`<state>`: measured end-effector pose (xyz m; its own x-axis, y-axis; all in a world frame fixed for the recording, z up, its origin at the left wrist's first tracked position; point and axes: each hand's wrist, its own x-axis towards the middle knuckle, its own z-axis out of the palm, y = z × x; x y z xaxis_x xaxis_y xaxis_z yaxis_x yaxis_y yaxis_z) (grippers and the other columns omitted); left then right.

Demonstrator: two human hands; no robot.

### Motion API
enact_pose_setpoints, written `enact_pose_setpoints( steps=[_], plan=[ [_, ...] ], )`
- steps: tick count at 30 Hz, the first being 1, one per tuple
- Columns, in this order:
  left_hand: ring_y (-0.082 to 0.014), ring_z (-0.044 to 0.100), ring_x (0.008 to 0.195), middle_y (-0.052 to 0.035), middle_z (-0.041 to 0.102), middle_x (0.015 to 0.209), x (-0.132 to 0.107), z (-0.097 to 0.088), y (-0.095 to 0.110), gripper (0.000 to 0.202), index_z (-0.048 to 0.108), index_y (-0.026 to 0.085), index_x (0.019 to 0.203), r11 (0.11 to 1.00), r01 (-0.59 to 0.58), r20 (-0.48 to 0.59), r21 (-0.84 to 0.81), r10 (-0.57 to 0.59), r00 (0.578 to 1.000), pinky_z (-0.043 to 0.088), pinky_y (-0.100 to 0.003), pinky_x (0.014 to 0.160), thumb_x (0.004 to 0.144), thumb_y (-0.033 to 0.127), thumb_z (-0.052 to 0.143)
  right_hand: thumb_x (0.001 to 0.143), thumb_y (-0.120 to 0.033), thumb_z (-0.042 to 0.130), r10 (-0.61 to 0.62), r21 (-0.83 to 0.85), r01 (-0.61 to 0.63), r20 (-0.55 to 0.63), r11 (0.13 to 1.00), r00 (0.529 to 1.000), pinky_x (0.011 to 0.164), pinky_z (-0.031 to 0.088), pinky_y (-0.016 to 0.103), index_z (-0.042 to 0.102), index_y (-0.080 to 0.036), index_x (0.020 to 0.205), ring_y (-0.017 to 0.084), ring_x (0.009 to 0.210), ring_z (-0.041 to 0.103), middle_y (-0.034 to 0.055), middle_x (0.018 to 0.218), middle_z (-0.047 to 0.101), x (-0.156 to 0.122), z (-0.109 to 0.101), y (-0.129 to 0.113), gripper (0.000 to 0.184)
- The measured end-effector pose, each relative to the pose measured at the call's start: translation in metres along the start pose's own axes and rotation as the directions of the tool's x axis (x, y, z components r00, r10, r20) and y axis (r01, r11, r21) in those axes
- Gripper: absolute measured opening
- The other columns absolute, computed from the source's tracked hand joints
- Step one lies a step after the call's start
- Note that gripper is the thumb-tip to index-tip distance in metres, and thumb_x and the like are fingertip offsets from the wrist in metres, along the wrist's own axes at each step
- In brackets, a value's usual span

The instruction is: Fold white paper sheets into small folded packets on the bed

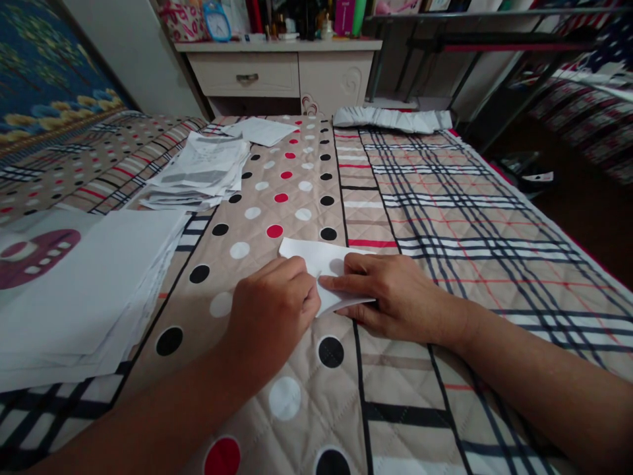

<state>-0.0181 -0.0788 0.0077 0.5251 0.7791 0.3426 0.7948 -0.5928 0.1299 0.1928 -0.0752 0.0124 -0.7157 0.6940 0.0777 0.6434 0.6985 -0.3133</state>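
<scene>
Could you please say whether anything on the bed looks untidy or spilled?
Yes: at left, the near stack and far stack look askew, their sheets overlapping with uneven edges. The paper at the left hand and right hand bends, probably from handling. I see nothing spilled.

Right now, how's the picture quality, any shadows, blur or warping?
In the head view, light is dim, the floor at right nearly black; a soft grey shadow falls on the white paper beside the right hand; in that same head view, outer edges look stretched, and the blue clock on the dresser looks soft.
</scene>
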Motion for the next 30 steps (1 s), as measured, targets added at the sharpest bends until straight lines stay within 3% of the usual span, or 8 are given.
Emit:
enact_pose_setpoints(
  steps=[11, 16, 21, 23, 26, 28, 30],
  plan=[
    [-0.0196, 0.054, 0.072, -0.0023, 0.058, 0.072, -0.001, -0.002, 0.003, 0.018, 0.059, 0.018, 0.067, 0.996, -0.043, 0.042, 0.083, 0.039, 0.998, 0.037, -0.034, 0.060, 0.082, 0.010, 0.053, 0.092, -0.043, 0.051, -0.001, -0.004, 0.001, -0.024, 1.000, 1.000, 0.066, 0.033, 0.030, 0.059, -0.020, 0.126, 0.018, 0.079, 0.055, 0.0040, 0.092, 0.057, 0.000, 0.002, 0.000, 0.042],
    [-0.0197, 0.055, 0.071, -0.0028, 0.059, 0.072, -0.003, -0.001, 0.004, 0.017, 0.059, 0.018, 0.068, 0.992, -0.058, 0.010, 0.109, 0.057, 0.998, 0.038, -0.034, 0.059, 0.082, 0.010, 0.053, 0.093, -0.043, 0.048, -0.011, -0.012, 0.010, -0.056, 1.000, 0.998, 0.068, 0.034, 0.031, 0.043, -0.023, 0.142, 0.019, 0.083, 0.056, 0.0042, 0.097, 0.059, -0.002, 0.004, 0.000, 0.053],
    [-0.0188, 0.057, 0.072, -0.0024, 0.061, 0.073, -0.003, -0.004, 0.002, 0.019, 0.061, 0.019, 0.069, 0.998, -0.055, -0.007, 0.024, 0.055, 0.998, 0.041, -0.033, 0.062, 0.086, 0.017, 0.054, 0.093, -0.042, 0.048, -0.004, -0.076, 0.003, -0.011, 0.997, 1.000, 0.061, 0.029, 0.030, 0.056, -0.027, 0.129, 0.017, 0.075, 0.053, 0.0029, 0.091, 0.056, -0.002, 0.003, -0.002, 0.040],
    [-0.0176, 0.059, 0.075, -0.0028, 0.064, 0.079, -0.001, -0.005, -0.007, 0.015, 0.064, 0.019, 0.075, 0.997, 0.014, -0.053, -0.071, -0.018, 0.998, 0.045, -0.032, 0.066, 0.087, 0.023, 0.056, 0.094, -0.042, 0.047, -0.007, -0.077, 0.006, -0.012, 0.997, 1.000, 0.060, 0.028, 0.030, 0.058, -0.026, 0.128, 0.017, 0.075, 0.052, 0.0031, 0.091, 0.056, -0.001, 0.002, -0.003, 0.039],
    [-0.0155, 0.061, 0.071, -0.0034, 0.066, 0.085, 0.004, -0.004, -0.025, 0.014, 0.061, 0.018, 0.090, 0.952, 0.233, -0.107, -0.199, -0.257, 0.960, 0.048, -0.029, 0.065, 0.084, 0.031, 0.060, 0.095, -0.041, 0.046, -0.010, -0.070, 0.010, -0.005, 0.998, 1.000, 0.060, 0.028, 0.029, 0.058, -0.024, 0.127, 0.016, 0.075, 0.052, 0.0037, 0.092, 0.056, -0.001, 0.002, -0.004, 0.038],
    [-0.0150, 0.062, 0.067, -0.0022, 0.067, 0.082, 0.008, -0.001, -0.035, 0.025, 0.057, 0.019, 0.099, 0.869, 0.375, -0.038, -0.322, -0.408, 0.912, 0.049, -0.028, 0.062, 0.082, 0.035, 0.064, 0.095, -0.040, 0.046, -0.009, -0.068, 0.009, -0.002, 0.998, 1.000, 0.060, 0.029, 0.029, 0.058, -0.023, 0.127, 0.016, 0.075, 0.052, 0.0043, 0.093, 0.057, -0.001, 0.002, -0.004, 0.039],
    [-0.0151, 0.064, 0.065, -0.0011, 0.068, 0.079, 0.012, 0.003, -0.041, 0.037, 0.052, 0.019, 0.108, 0.763, 0.437, 0.076, -0.477, -0.460, 0.885, 0.050, -0.026, 0.059, 0.079, 0.036, 0.067, 0.095, -0.039, 0.046, -0.014, -0.067, 0.014, -0.007, 0.998, 1.000, 0.061, 0.029, 0.029, 0.058, -0.022, 0.127, 0.016, 0.075, 0.053, 0.0048, 0.092, 0.057, -0.001, 0.002, -0.004, 0.039]
  ],
)
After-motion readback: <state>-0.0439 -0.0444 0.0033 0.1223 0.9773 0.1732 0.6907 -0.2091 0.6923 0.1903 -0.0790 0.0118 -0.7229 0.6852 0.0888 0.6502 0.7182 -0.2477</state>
